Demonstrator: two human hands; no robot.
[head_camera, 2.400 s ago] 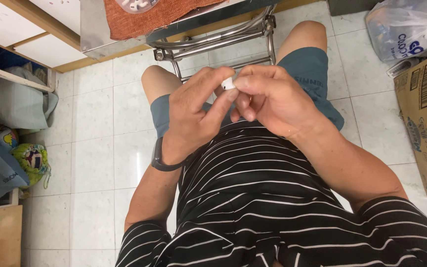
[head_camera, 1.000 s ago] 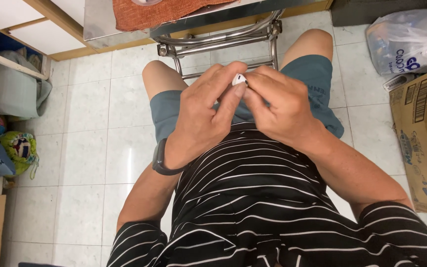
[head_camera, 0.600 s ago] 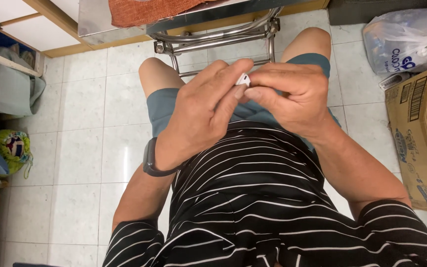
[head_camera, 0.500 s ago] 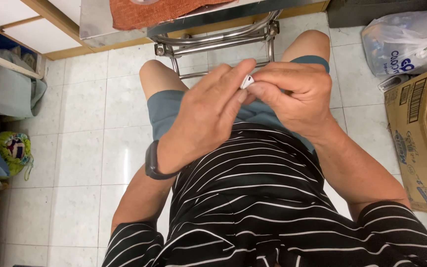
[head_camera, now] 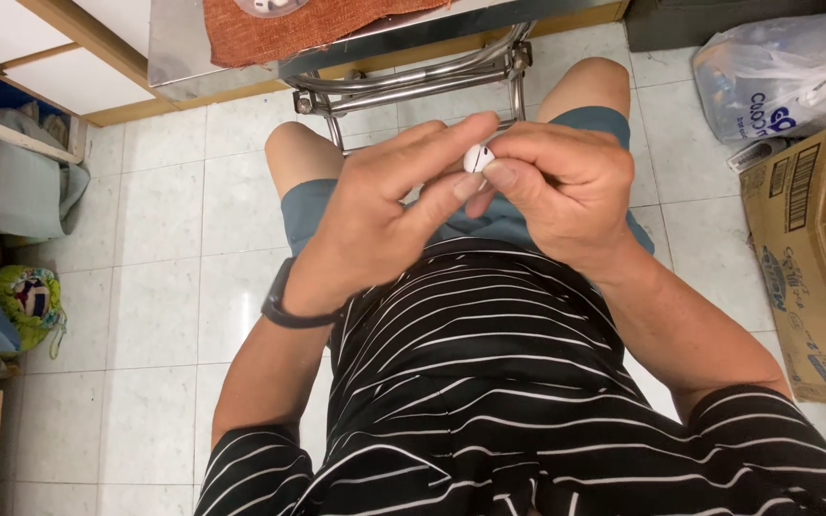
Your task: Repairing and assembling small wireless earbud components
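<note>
Both hands meet over the lap: right hand [head_camera: 566, 186] & left hand [head_camera: 384, 215] closed round a small white earbud [head_camera: 477, 158], pinched at fingertips; likely mid-inspection, next calls for steady grip w/ slow turning

"What is under everything?"

"A floor of pale square tiles [head_camera: 155, 315]. A brown cardboard box [head_camera: 815, 258] sits on it at one side, and a see-through plastic bag [head_camera: 781, 72] lies just above the box."

"And the other side?"

"A small green and yellow bag [head_camera: 26, 296] lies on the tiles. Near the top, shiny metal legs [head_camera: 413, 81] stand on the floor, under a metal table top with an orange woven mat [head_camera: 308, 29] on it."
</note>
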